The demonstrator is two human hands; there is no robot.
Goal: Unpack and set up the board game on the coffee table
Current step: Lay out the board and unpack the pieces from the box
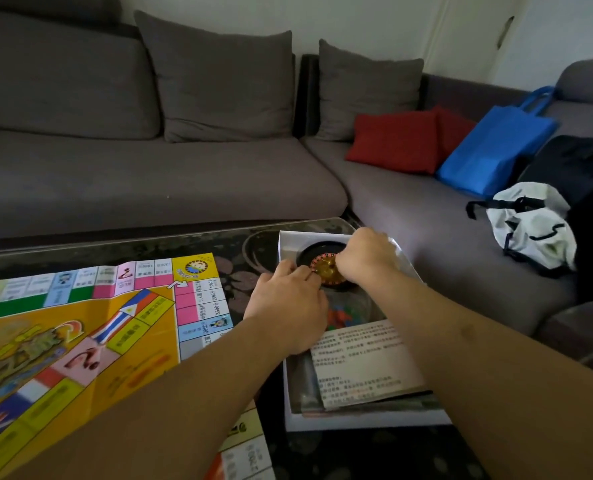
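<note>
A colourful paper game board [80, 327] lies unfolded on the left of the dark coffee table [170, 242]. To its right stands an open white game box [283, 251]. At its far end sits a black roulette wheel [314, 252] with a golden centre. My left hand [288, 306] grips the wheel's near left rim. My right hand [366, 258] grips its right side from above. Below the wheel lie a clear bag of coloured pieces [340, 313] and a printed instruction sheet [360, 362].
A grey corner sofa [170, 188] wraps the table's far and right sides, carrying grey cushions, a red cushion [395, 140], a blue tote bag [495, 147], a white bag [530, 223] and a black bag [586, 164].
</note>
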